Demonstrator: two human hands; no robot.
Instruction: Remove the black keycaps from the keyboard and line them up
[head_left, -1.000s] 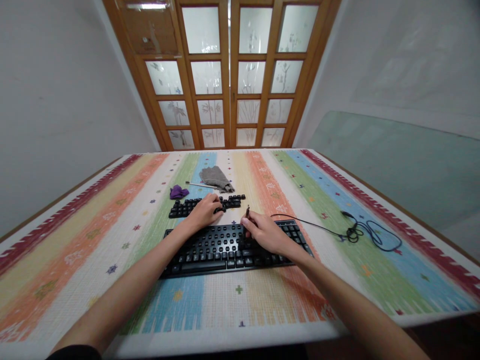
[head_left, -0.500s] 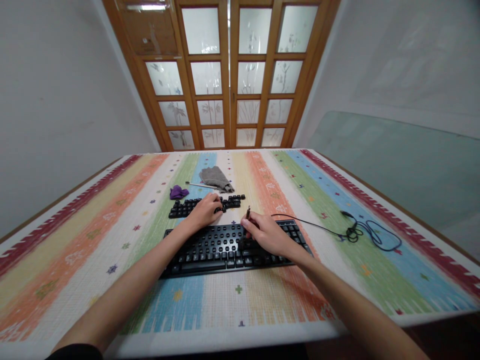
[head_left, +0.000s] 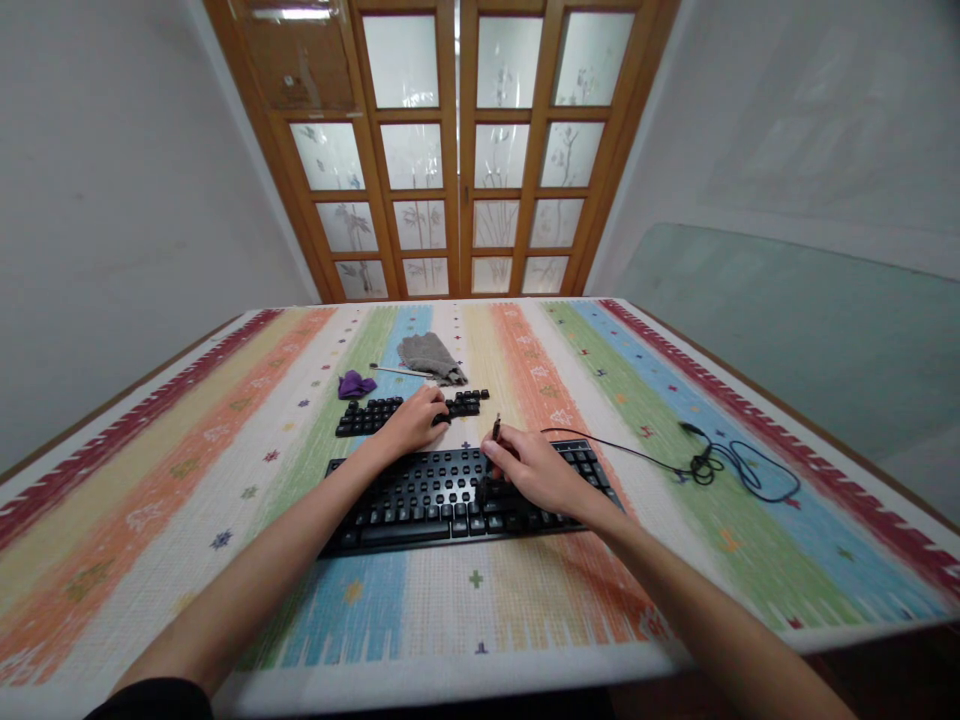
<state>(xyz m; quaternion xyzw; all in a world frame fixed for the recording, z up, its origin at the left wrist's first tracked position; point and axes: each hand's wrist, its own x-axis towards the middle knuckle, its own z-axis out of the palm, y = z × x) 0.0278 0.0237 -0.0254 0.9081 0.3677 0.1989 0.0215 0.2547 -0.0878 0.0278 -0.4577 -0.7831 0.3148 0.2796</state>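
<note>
A black keyboard (head_left: 420, 535) lies on the tablecloth. Its upper left and middle lack keycaps, so the switches show, while keycaps stay along the front and right. My right hand (head_left: 529, 468) is over the right part of the keyboard, its fingers closed on a slim dark tool (head_left: 496, 428) with a narrow tip pointing up. The tool's lower end is mostly hidden. Behind the keyboard, loose black keycaps (head_left: 364, 418) stand in rows. My left hand (head_left: 416, 420) rests at these rows, thumb and fingers pinched on a keycap, partly covered by the fingers.
A purple cloth (head_left: 355, 384) and a grey cloth (head_left: 431, 358) lie beyond the keycaps, with a thin brush (head_left: 401, 371) between them. A black cable (head_left: 705, 465) runs from behind the keyboard and coils on the right. The striped tablecloth (head_left: 480, 610) covers the table.
My left hand has shifted very slightly among the keycaps. My right hand keeps the tool at nearly the same spot on the keyboard.
</note>
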